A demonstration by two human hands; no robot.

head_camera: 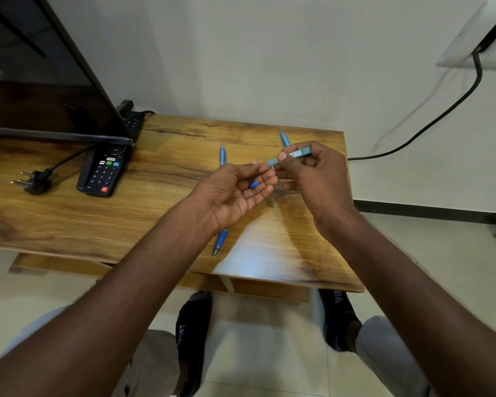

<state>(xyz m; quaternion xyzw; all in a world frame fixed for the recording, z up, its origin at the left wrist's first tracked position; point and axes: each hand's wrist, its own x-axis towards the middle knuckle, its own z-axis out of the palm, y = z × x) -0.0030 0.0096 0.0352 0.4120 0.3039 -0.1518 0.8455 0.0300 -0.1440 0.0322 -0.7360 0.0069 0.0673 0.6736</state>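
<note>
While the right hand (318,173) pinched the teal refill tube (297,153) above the wooden table (155,213), the left hand (232,193) lay open, cradling its small blue cap (253,184). Any tilt might roll the cap off onto that table.

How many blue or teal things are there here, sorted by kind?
Blue pens on the table: 2
Small blue cap on the left hand palm: 1
Teal tube pinched by the right hand: 1
Total: 4
</note>
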